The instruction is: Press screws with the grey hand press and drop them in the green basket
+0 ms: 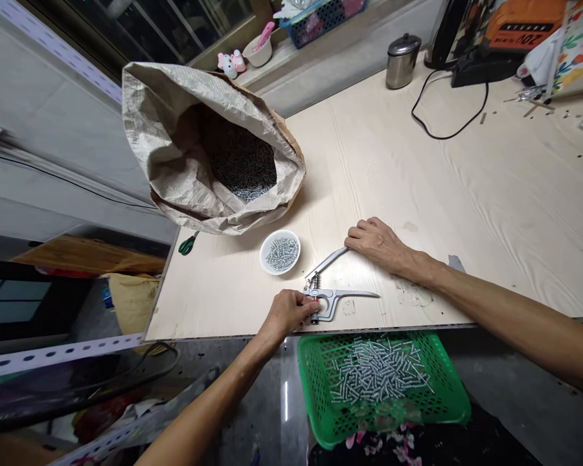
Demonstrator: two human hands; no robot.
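A grey metal pair of hand-press pliers (328, 296) lies at the table's front edge, its two handles spread wide. My right hand (376, 243) is closed on the end of the raised upper handle. At the jaw end, my left hand (291, 310) pinches with thumb and fingers beside a small red part (315, 300); whatever sits between the fingertips is hidden. Just behind the pliers stands a white bowl (263, 264) of small silver metal pieces (282, 252). Below the table edge, a green basket (315, 414) holds many thin, ridged silver metal pieces (379, 369).
A large woven sack (175, 162) of dark metal pieces stands open at the back left. Green-handled scissors (188, 244) lie by the left edge. Farther back are a metal canister (402, 61) and a black cable (437, 137).
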